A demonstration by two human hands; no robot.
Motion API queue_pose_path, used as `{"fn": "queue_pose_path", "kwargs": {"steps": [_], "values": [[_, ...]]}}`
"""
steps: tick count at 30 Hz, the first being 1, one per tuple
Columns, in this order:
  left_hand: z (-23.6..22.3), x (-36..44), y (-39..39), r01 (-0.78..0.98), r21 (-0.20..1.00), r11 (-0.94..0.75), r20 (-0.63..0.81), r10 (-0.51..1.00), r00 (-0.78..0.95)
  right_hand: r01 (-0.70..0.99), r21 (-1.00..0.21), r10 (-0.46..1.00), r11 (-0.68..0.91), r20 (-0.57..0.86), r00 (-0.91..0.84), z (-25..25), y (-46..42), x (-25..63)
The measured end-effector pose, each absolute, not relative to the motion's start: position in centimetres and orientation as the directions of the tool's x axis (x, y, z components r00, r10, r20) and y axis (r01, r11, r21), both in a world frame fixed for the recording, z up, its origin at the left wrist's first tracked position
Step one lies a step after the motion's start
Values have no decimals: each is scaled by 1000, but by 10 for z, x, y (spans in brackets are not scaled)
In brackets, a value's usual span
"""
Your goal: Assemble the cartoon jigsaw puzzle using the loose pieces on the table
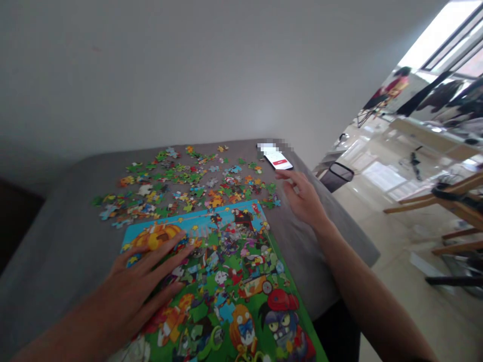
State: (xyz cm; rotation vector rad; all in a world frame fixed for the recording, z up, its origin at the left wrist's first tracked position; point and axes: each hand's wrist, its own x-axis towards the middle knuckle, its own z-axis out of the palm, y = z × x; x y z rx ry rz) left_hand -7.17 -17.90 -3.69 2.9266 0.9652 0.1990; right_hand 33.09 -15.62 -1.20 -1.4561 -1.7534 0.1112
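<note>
Bracing the board [279, 297] at 6 o'clock, apparently against sliding: left hand [145, 281] flat, grip wide. Right hand [302, 198] loosely open, seemingly empty, near phone [279, 162] at 1. Loose pieces [216, 199] spread around 11–12, probably for visibility.

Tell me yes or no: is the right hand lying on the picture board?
No, the right hand is off to the side of the board, just below the phone.
</note>
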Motion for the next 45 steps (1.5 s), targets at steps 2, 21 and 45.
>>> {"fn": "queue_pose_path", "kwargs": {"steps": [2,21,45], "values": [[-43,-74,-177,602,73,-795,143,606,783,753,-609,865,249,489,111,-11,-155,347],[-28,-82,-152,670,159,-725,189,689,700,835,-526,984,159,156,-90,-27,-158,380],[10,-141,10,929,253,-271,-178,931,320,799,-454,893,394,395,-216,-24,-84,316]]}}
